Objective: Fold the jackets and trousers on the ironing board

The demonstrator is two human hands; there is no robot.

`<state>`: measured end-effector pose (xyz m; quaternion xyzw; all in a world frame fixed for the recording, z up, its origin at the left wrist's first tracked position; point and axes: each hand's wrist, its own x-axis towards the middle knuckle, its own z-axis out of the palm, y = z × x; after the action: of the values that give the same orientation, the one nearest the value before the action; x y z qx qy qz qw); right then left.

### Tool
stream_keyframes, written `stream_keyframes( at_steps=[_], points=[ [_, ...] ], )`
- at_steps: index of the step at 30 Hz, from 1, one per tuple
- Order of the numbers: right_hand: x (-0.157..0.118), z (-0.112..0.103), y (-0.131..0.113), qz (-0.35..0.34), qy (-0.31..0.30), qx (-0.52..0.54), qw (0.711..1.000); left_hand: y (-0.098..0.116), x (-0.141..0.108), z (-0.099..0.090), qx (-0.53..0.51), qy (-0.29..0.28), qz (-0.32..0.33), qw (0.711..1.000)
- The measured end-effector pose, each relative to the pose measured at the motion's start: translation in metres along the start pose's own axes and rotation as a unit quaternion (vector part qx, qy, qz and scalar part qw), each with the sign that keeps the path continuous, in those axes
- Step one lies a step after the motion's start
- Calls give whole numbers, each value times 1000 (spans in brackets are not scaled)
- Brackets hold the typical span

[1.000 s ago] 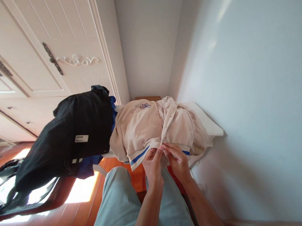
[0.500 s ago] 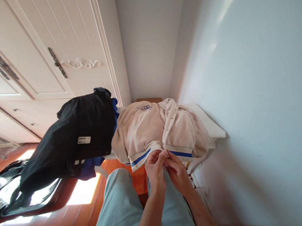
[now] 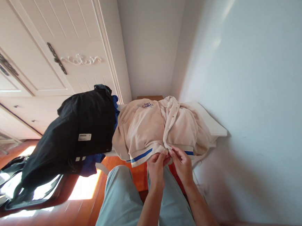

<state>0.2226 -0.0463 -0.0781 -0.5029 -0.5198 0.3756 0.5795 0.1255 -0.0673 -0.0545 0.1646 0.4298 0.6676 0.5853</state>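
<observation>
Across a white bench (image 3: 215, 128) set against the pale wall (image 3: 259, 94), a beige jacket (image 3: 145, 129) lies front up, its emblem (image 3: 147, 105) toward the far edge and its blue-striped hem at the near one. Left hand (image 3: 156, 164) and right hand (image 3: 181, 161) meet at the front opening of that hem, almost touching, each grip narrow, with thumb and fingers pinched on the jacket's edge; whether a fastener sits between the fingertips I cannot tell. Just left of the jacket, a black garment (image 3: 93, 112) with a white label (image 3: 85, 137) drapes over blue cloth (image 3: 88, 166). Below the hands are the person's grey-green trousers (image 3: 116, 202).
</observation>
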Motion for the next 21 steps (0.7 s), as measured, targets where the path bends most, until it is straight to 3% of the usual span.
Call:
stream_keyframes(
  at_steps=[4,8,13,17,21],
  points=[
    [3,-1,-7,-45,-2,-38,998,-3,1,-8,142,-8,79,987],
    [6,-1,-11,-41,2,-41,998,-4,-2,-8,275,-7,178,945],
    [7,3,-11,-37,38,-35,998,0,-5,-1,346,-5,238,907],
    [3,4,-10,-52,51,-32,997,4,-6,3,298,-30,189,935],
    [-1,5,-10,-79,40,-26,996,4,-7,6,168,-65,123,976]
  ],
)
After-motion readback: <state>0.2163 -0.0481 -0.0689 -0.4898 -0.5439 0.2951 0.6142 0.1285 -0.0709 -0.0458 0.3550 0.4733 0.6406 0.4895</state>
